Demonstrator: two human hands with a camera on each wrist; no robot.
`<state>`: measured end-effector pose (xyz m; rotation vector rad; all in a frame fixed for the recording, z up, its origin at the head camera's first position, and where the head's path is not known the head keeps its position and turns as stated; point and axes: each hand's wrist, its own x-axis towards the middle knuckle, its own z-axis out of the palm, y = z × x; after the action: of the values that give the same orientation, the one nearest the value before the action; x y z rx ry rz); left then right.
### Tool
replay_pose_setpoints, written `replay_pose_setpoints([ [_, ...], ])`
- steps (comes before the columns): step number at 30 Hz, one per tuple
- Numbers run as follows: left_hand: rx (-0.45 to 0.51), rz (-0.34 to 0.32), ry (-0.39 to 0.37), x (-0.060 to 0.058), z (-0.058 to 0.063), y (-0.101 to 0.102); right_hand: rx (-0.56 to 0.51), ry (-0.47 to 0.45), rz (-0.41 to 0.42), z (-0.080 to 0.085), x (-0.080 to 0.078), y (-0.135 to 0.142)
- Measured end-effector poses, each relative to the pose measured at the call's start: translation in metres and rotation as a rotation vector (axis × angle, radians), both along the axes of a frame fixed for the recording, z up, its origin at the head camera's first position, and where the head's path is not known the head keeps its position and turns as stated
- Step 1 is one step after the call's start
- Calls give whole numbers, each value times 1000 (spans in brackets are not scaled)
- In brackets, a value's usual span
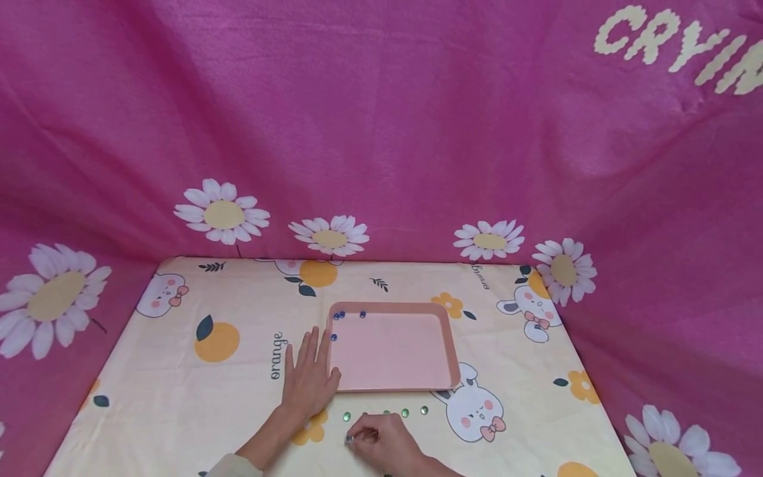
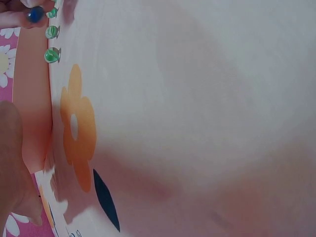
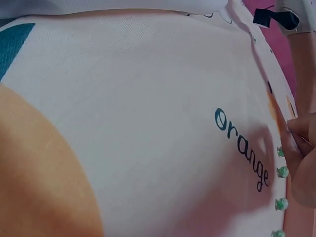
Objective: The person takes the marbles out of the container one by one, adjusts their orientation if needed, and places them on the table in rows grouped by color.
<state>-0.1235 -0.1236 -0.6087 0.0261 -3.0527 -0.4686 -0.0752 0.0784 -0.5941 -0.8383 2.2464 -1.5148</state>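
Head view from above, forward and down; wrist views low, close, green marbles in both.

From my seat I see the right hand at the right, a blue marble held at its fingertips. Three green marbles sit in a row running left to right on the pale cloth, just on the near side of the pink tray; beside the fingers, I get only part of the rightmost one. Part of the left hand overlaps the tray toward its left end, though my angle hides whether they touch. Left of the marbles I make out an orange flower print, then a dark leaf print farther left and slightly nearer. Soft shadow spreads over the near left cloth. Beyond the tray hangs magenta fabric with white petals.
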Motion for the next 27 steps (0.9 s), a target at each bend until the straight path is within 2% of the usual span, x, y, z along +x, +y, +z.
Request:
replay_pose_setpoints([
  [3, 3, 1, -1, 0, 0, 0, 10, -3, -1, -4, 1, -2],
  [8, 24, 0, -3, 1, 0, 0, 66, -91, -11, -8, 2, -3],
  [11, 33, 1, -8, 0, 0, 0, 81, -104, -20, -10, 3, -3],
  [27, 32, -6, 10, 0, -1, -1, 107, -25, -19, -13, -1, -6],
])
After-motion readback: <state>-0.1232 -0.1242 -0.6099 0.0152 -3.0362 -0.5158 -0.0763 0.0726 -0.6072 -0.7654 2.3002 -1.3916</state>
